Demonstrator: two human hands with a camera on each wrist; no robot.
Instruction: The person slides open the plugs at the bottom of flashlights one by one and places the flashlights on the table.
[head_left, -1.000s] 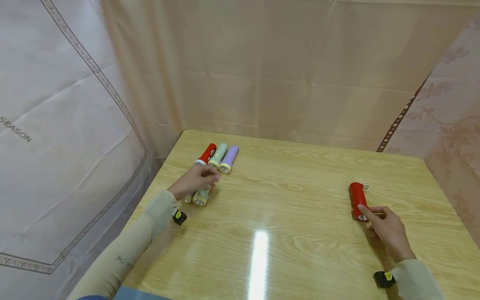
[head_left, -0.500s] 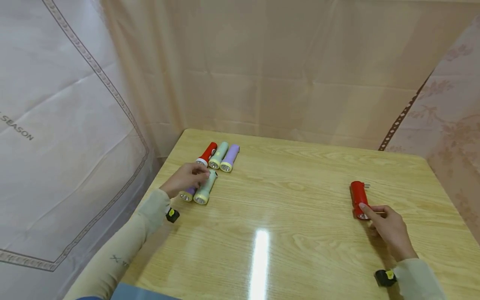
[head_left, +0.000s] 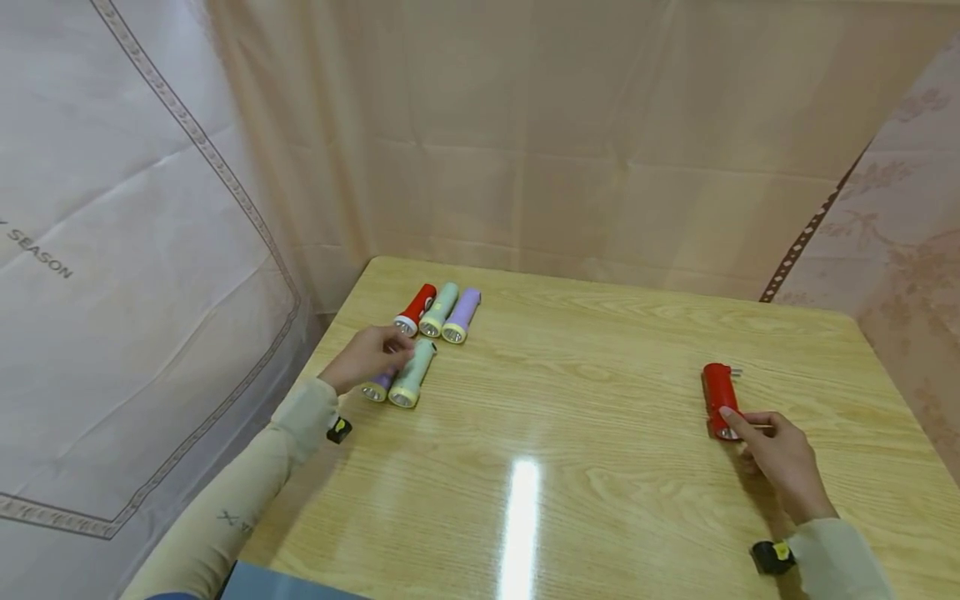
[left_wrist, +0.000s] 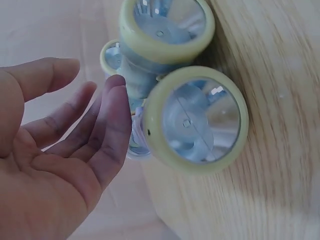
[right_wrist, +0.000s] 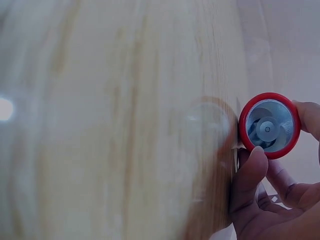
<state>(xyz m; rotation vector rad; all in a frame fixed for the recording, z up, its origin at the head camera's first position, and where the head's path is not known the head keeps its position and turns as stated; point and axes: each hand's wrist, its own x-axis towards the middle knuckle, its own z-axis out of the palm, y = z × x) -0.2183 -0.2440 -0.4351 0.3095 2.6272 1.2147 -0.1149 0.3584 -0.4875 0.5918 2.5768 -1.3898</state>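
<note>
At the table's left, my left hand [head_left: 370, 357] hovers over a front pair of flashlights with its fingers loosely bent and nothing between them. In the left wrist view its fingertips come beside the pale-rimmed purple flashlight [left_wrist: 200, 120], thumb held apart. The mint green flashlight [head_left: 412, 375] lies right against the purple one, partly under the fingertips in the head view. Far to the right, my right hand [head_left: 783, 462] pinches the lens end of a red flashlight [head_left: 720, 390] lying on the table; two metal prongs stick out near its far end. Its red rim [right_wrist: 295, 137] shows between thumb and fingers.
Behind the front pair lie a red flashlight with a white rim [head_left: 417, 307], another mint green flashlight [head_left: 441, 307] and a lilac flashlight [head_left: 463, 310], side by side. The wooden table [head_left: 585, 392] meets cloth hangings behind. A blue-grey surface [head_left: 285, 585] shows at the bottom edge.
My left hand has drawn back to the left and slightly toward the far side, uncovering more of the front mint green flashlight. My right hand keeps its hold on the red flashlight.
</note>
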